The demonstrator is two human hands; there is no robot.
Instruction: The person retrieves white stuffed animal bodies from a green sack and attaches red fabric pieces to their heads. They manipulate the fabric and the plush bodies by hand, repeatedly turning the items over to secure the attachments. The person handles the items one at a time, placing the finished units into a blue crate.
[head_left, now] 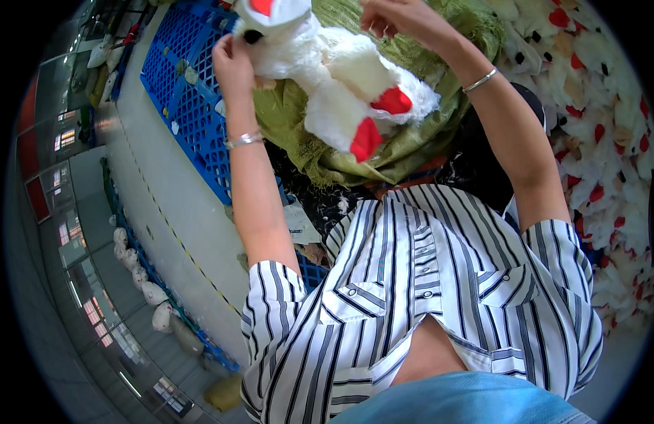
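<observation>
We can't tell if our curled left hand and right hand grip. The toy between seems soft, light: hold its middle.

A white plush toy with red-ended legs lies over a green woven sack, its head at the upper edge of the view; the left hand is at the side of that head, beside a round black part, fingers bent, grip not determinable. The right hand is near the toy's body, fingers curled, contents not discernible. Also noted: blue plastic pallets at left, and white plush pieces with red patches heaped at right.
</observation>
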